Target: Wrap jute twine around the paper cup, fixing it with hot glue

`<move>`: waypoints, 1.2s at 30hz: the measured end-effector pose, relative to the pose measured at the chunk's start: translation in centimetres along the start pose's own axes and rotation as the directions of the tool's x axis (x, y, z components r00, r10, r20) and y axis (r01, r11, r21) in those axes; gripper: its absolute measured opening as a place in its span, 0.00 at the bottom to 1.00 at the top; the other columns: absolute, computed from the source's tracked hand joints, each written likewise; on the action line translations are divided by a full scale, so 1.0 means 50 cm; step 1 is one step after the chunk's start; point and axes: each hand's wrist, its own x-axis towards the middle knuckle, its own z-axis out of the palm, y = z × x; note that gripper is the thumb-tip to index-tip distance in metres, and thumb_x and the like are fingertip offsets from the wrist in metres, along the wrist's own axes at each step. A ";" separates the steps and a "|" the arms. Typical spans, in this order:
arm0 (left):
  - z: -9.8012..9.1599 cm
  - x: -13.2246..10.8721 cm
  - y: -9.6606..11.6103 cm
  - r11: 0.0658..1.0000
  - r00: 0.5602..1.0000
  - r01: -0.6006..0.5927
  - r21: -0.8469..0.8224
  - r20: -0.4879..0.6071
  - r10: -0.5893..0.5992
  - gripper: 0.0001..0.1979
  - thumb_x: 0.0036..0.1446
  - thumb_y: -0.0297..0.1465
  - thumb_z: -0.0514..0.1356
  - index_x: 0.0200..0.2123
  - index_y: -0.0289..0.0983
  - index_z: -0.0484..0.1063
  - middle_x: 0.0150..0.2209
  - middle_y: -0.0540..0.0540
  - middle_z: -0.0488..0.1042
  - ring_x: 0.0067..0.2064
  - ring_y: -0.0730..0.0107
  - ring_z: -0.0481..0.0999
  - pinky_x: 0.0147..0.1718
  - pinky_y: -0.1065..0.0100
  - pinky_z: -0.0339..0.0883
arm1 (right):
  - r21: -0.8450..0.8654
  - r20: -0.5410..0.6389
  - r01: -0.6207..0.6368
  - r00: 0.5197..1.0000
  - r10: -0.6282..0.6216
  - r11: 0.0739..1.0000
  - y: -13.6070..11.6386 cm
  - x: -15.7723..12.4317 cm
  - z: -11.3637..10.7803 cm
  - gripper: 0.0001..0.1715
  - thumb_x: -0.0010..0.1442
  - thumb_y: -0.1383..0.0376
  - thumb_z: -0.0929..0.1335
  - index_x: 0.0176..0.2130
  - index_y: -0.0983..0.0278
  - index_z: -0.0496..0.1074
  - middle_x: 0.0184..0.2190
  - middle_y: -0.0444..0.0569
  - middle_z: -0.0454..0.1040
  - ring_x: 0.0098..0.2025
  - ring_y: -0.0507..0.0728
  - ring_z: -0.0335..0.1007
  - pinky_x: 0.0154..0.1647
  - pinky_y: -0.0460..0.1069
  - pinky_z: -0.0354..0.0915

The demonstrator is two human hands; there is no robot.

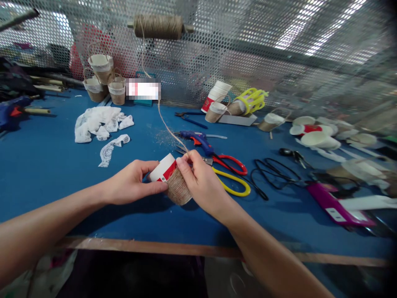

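Over the front of the blue table, my left hand grips a tilted red and white paper cup by its bare end, thumb along the near side. Jute twine is wound in tight rows around the cup's other end. My right hand pinches the running twine at the cup's far side, its fingers against the wound part. That strand leads up to a twine spool on a rod against the perforated metal screen.
Scissors with red and yellow handles and a blue glue gun lie just beyond my hands. White lace pieces and small twine-wrapped baskets are at left. A purple power strip, black cables and cups crowd the right.
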 end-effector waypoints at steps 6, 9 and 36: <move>-0.002 0.002 0.002 1.000 1.000 0.014 -0.016 0.018 -0.013 0.11 0.52 0.32 0.57 0.36 0.30 0.69 0.34 0.43 0.74 0.33 0.67 0.72 0.35 0.67 0.65 | -0.013 -0.008 0.003 1.000 -0.003 1.000 -0.001 0.001 -0.001 0.11 0.61 0.59 0.57 0.29 0.61 0.54 0.22 0.41 0.62 0.22 0.49 0.56 0.23 0.46 0.54; -0.004 0.001 0.000 0.999 1.000 0.009 0.049 0.026 -0.010 0.12 0.52 0.33 0.57 0.37 0.31 0.70 0.34 0.45 0.74 0.33 0.67 0.72 0.35 0.67 0.66 | -0.028 -0.009 0.004 1.000 -0.005 1.000 -0.001 0.000 0.000 0.11 0.61 0.59 0.57 0.29 0.61 0.54 0.22 0.42 0.63 0.22 0.49 0.57 0.23 0.46 0.54; -0.018 0.017 -0.008 0.983 0.856 -0.145 -0.109 -0.512 0.069 0.15 0.55 0.32 0.54 0.18 0.35 0.62 0.18 0.53 0.63 0.23 0.76 0.61 0.27 0.72 0.56 | -0.121 0.000 0.030 1.000 -0.030 0.992 -0.013 -0.009 0.005 0.10 0.61 0.59 0.56 0.31 0.62 0.55 0.30 0.49 0.67 0.29 0.54 0.64 0.29 0.50 0.60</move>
